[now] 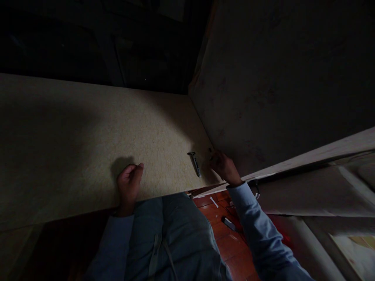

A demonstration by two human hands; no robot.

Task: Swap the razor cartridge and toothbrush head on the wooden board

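Observation:
A safety razor (195,164) with a dark, metallic-looking handle lies on the pale, speckled tabletop (158,140), its head pointing away from me. Just right of it, beside the wall, my right hand (225,168) is closed with its fingers curled together. What those fingers hold, if anything, is hidden in shadow. A small dark piece (210,150) shows right by the fingertips; its kind is too dim to tell. Farther left, my left hand (129,186) rests at the front of the tabletop, fingers curled in and thumb against them, with nothing visible in it.
A dark patterned wall (263,89) borders the tabletop on the right. Dark window-like panes (143,58) stand behind it. Below lies a reddish tiled floor (218,238) with a dark and grey object (229,224) and a white strip (214,201). The light is dim.

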